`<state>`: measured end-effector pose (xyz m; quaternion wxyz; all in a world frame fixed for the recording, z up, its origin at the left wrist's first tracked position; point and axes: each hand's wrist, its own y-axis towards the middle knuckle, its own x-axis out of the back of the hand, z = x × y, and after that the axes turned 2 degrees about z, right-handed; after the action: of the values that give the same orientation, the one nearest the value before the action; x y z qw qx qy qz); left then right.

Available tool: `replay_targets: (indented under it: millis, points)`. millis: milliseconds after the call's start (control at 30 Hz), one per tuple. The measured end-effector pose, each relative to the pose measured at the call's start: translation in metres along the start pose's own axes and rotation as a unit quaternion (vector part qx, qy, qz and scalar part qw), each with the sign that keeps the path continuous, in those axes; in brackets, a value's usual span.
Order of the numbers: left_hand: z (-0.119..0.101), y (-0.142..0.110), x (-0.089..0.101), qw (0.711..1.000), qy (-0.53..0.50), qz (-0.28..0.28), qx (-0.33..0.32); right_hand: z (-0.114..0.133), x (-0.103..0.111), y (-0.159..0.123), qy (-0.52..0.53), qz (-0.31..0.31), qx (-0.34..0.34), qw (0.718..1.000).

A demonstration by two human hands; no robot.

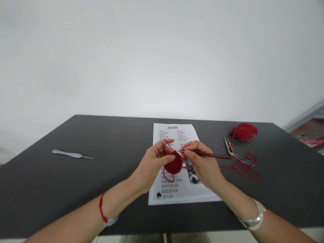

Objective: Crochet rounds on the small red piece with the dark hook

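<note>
My left hand (154,160) pinches a small round of red crochet (174,165) between thumb and fingers, with its index finger raised and a strand of red yarn running from near that fingertip down to the far edge of the work. My right hand (201,160) grips a crochet hook (212,155) like a pencil, fingers closed around it, its dark red handle pointing right and its metal tip at the far edge of the round; I can't tell whether it is through a stitch. The round is held above the printed sheets (182,199), which lie on the middle of the dark table (121,141). On the right, at the far side, sits a ball of red yarn (244,131), with a metal cutting tool (227,145) just nearer, and a tangle of loose red yarn (249,173) nearer still. A small purple clip (217,147) lies left of the cutting tool. Well off to the left rests a second hook (68,154), pale-handled, its thin metal end pointing right.
</note>
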<state>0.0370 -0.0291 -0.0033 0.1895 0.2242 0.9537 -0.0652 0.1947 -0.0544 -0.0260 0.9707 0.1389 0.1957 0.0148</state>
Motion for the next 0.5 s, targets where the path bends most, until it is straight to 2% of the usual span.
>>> replay_targets:
  millis: [167,367,500]
  points:
    - [0.0,-0.001,-0.001,1.0,0.013,-0.004,-0.004,0.005,0.0,0.003,0.007,0.007,-0.017,1.0]
    - [-0.002,-0.002,-0.003,0.999,0.043,-0.026,-0.014,0.004,0.01,0.003,-0.054,0.045,0.017,0.997]
    - [-0.002,-0.002,-0.003,0.998,0.052,-0.033,-0.012,0.006,0.01,0.001,-0.109,0.041,0.031,0.993]
